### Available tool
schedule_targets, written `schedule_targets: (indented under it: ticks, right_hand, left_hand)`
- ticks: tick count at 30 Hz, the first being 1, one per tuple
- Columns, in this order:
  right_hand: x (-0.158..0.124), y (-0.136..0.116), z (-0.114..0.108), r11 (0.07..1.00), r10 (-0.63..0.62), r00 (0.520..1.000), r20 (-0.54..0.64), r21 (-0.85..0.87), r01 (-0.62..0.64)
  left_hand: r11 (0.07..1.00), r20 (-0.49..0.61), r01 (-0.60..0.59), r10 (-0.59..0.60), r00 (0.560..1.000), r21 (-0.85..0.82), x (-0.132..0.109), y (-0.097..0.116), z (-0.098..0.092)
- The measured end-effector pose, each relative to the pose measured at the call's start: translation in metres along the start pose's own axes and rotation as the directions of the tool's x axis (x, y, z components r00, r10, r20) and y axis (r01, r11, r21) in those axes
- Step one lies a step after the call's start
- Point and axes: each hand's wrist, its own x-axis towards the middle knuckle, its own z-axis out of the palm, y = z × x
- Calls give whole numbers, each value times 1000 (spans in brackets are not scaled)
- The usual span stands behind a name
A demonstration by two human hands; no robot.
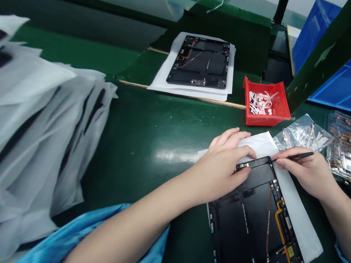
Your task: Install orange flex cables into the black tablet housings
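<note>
the work in hand sits at the top edge of a matte black tablet back panel (241, 223), which lies on a soft white tissue sheet (300, 212) on the green surface (142, 124). the left hand (223, 164) rests across that edge, its fingers (233, 137) spread and pressing down just beside a small circuit board (242, 167). the right hand (304, 173) holds slim black tweezers (297, 156) pinched between thumb and forefinger, their tip angled toward the panel's top corner (whether it touches anything there, i cannot tell). this spot calls for a flat, steady hold and a light, exact touch.

a thin orange flex cable (279, 219) runs down the panel's glossy inner face. farther up, a second black panel (200, 62) lies on its own white sheet. a red plastic bin (281, 109) holds curled white paper strips (260, 102), and a crinkled clear bag (304, 133) with more white strips lies just beside the right hand. to the left, a heap of dark slabs wrapped in white tissue (46, 128) looms near a shiny blue sleeve (82, 226), and a blue plastic crate (315, 33) stands at the far right.
</note>
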Motion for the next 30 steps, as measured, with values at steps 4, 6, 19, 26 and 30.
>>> schedule_targets:
  ticks: [4,6,19,26,30]
  right_hand:
    - [-1,1,0,1000,4,1000,-5,8,-4]
    - [-1,1,0,1000,0,1000,-6,29,0]
    - [0,-1,4,997,-18,1000,13,80,17]
    - [0,1,4,996,-22,1000,21,91,20]
    - [0,1,4,995,-16,1000,25,102,13]
  left_hand:
    - [1000,1,7,-7,1000,-6,0,1,0]
    - [1000,11,8,-8,1000,-4,0,1,-1]
    - [1000,14,9,-8,1000,-6,0,0,0]
    - [1000,22,11,-12,1000,9,0,0,0]
    - [1000,23,10,-10,1000,12,0,0,0]
